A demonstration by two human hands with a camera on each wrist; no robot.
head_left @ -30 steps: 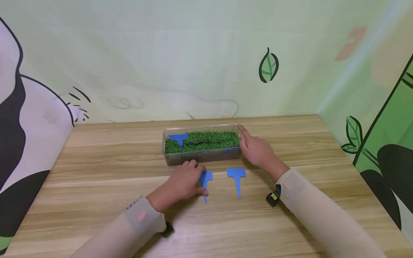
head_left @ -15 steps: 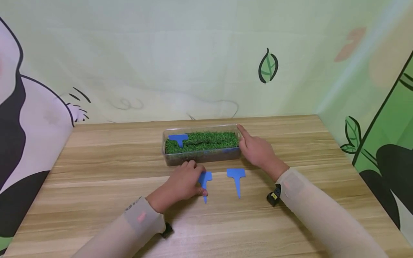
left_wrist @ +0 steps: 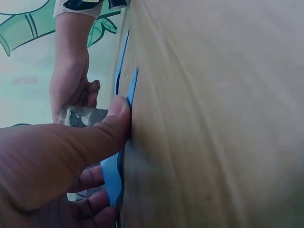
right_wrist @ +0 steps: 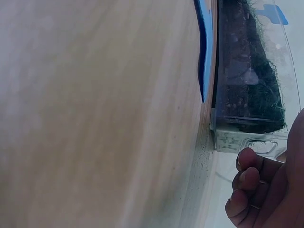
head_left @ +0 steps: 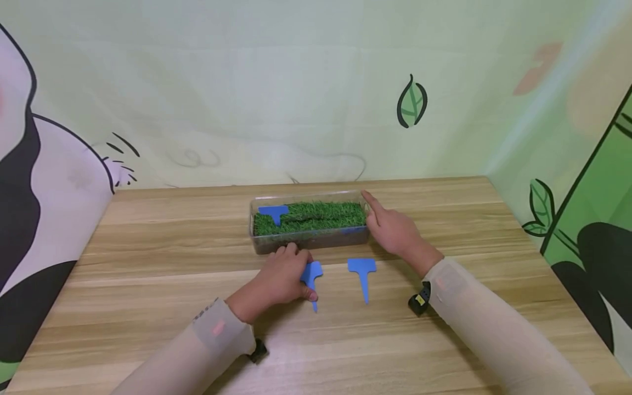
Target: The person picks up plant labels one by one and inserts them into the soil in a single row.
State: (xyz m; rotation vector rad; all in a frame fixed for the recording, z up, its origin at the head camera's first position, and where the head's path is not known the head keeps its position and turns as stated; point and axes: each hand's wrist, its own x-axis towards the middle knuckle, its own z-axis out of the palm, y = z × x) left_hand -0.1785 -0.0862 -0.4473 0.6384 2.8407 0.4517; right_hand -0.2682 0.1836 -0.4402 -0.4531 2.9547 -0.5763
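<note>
My left hand [head_left: 302, 275] pinches a blue T-shaped label [head_left: 313, 278] on the wooden table [head_left: 148, 263]. In the left wrist view the thumb [left_wrist: 114, 124] presses on its stem and the fingers curl under its head [left_wrist: 110, 176]. A second blue label [head_left: 362, 271] lies flat to its right. Behind them stands a clear box [head_left: 316, 241] of green turf [head_left: 318, 215], with a third blue label [head_left: 273, 211] stuck in its left end. My right hand [head_left: 377, 214] rests against the box's right end, index finger straight along it, the other fingers [right_wrist: 249, 180] loosely curled beside the corner.
Printed backdrop walls [head_left: 296, 99] close the table at the back and on both sides. Bare wood lies left, right and in front of the box. A small black wrist device [head_left: 419, 300] sits under my right forearm.
My left hand has drawn the label's head slightly left and tilted it off the table. The right hand and the box have not moved.
</note>
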